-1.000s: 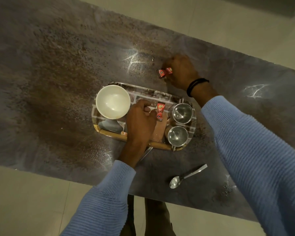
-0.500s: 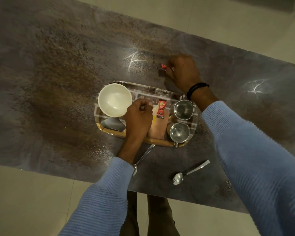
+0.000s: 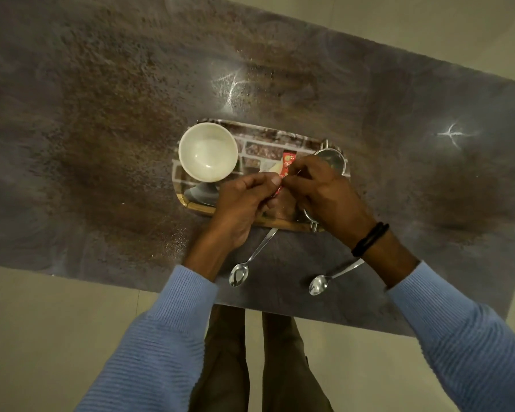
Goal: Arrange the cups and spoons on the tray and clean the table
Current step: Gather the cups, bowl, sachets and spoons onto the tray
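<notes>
Steel teaspoons (image 3: 239,274) (image 3: 318,284) lie on the mottled grey table (image 3: 101,114), just off the near edge of the patterned oval tray (image 3: 181,200). Over the tray, the left hand (image 3: 244,203) and right hand (image 3: 324,194) pinch a red sachet (image 3: 289,165), largely hiding a round steel cup (image 3: 332,156) at its right end.

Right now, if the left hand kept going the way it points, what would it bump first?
The left hand would meet the red sachet it seems to pinch, with the right hand close behind.
</notes>
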A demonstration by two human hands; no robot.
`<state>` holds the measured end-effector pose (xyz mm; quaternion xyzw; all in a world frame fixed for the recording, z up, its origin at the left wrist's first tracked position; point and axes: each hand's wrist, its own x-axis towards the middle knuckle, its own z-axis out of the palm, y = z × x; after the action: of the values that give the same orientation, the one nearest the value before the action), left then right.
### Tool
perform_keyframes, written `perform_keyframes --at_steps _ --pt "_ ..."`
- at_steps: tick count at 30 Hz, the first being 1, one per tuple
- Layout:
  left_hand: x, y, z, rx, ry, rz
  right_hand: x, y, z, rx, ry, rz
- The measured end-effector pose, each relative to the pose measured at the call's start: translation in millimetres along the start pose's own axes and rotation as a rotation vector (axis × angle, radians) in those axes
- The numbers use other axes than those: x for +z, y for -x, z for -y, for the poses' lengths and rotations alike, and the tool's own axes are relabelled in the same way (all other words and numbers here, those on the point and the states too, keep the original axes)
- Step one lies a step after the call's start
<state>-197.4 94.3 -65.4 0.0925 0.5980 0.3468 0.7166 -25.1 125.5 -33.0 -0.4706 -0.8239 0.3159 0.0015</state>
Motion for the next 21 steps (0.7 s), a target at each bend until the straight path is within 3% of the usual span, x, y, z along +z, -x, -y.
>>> perform_keyframes --at_steps 4,13,21 --pt "-4 9 26 0.006 0.059 -0.051 4 4 2 0.045 -0.124 -0.031" --pt "15 21 62 0.046 0.117 -0.177 22 -7 23 0.392 -0.125 0.002" --pt "6 5 73 0.112 -0.288 -0.279 86 8 51 0.61 -0.15 -0.08"
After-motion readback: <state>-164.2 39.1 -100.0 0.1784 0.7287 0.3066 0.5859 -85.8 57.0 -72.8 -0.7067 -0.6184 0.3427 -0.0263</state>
